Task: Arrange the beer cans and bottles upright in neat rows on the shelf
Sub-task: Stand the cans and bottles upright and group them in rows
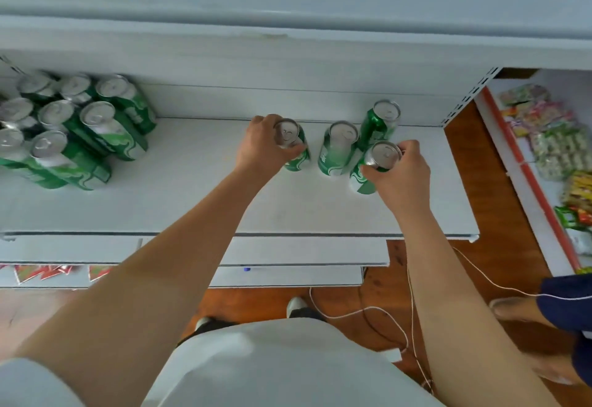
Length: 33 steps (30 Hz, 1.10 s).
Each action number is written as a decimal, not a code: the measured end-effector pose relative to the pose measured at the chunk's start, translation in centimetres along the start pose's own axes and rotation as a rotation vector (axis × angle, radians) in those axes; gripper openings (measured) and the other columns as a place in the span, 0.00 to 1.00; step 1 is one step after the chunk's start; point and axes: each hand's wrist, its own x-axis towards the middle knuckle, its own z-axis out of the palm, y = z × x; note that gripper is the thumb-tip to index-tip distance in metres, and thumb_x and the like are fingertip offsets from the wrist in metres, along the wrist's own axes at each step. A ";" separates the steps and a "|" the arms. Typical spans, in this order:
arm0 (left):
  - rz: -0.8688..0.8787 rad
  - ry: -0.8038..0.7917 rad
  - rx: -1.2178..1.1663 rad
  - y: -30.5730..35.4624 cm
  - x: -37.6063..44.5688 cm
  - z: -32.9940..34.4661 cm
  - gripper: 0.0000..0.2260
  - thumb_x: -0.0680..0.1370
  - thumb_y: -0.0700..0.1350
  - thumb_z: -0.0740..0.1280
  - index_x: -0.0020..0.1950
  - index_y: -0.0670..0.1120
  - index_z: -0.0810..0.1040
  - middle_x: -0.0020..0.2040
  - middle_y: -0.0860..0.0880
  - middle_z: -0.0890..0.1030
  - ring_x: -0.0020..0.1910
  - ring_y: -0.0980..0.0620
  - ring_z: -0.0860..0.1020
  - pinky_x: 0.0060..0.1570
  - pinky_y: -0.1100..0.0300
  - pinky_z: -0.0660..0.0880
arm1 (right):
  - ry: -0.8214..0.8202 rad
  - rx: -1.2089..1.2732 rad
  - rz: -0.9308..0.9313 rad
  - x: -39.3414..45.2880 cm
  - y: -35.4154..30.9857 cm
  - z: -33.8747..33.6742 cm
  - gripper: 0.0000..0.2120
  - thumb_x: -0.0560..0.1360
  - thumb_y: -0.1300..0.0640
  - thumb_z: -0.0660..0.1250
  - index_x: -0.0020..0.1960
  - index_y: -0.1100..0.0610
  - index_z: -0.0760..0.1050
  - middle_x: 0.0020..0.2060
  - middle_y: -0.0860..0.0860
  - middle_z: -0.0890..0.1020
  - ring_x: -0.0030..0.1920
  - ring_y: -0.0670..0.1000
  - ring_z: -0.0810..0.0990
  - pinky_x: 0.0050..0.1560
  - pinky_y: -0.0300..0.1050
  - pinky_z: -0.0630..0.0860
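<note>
Two green cans (296,147), labels unreadable, gripped upright on white shelf (192,208).

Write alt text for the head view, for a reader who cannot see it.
Seen from above, a person's left hand grips one upright green can and the right hand another on a white shelf. Two more cans stand between and behind them; a packed block of cans fills the shelf's left end.
</note>
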 end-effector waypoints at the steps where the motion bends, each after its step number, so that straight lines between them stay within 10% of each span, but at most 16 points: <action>1: -0.005 0.030 -0.026 -0.5 -0.7 -0.9 0.23 0.67 0.53 0.78 0.59 0.47 0.79 0.55 0.47 0.77 0.49 0.50 0.76 0.45 0.62 0.70 | 0.015 -0.008 0.003 -0.9 -0.6 -0.2 0.29 0.64 0.49 0.79 0.56 0.58 0.68 0.49 0.55 0.78 0.47 0.56 0.78 0.41 0.44 0.72; 21: -0.051 0.381 -0.002 -20.4 -14.1 -24.3 0.27 0.67 0.54 0.76 0.63 0.50 0.73 0.56 0.53 0.76 0.50 0.54 0.76 0.48 0.55 0.76 | -0.471 0.038 -0.580 -12.8 -28.1 22.3 0.25 0.65 0.50 0.79 0.56 0.54 0.72 0.51 0.52 0.78 0.49 0.53 0.76 0.43 0.45 0.72; 33: 0.180 0.291 -0.057 -21.4 -12.0 -27.4 0.26 0.68 0.55 0.76 0.63 0.51 0.74 0.58 0.55 0.75 0.52 0.57 0.76 0.48 0.56 0.78 | -0.213 0.116 -0.464 -14.9 -30.4 21.7 0.31 0.70 0.66 0.69 0.72 0.59 0.65 0.65 0.56 0.68 0.62 0.54 0.71 0.61 0.48 0.73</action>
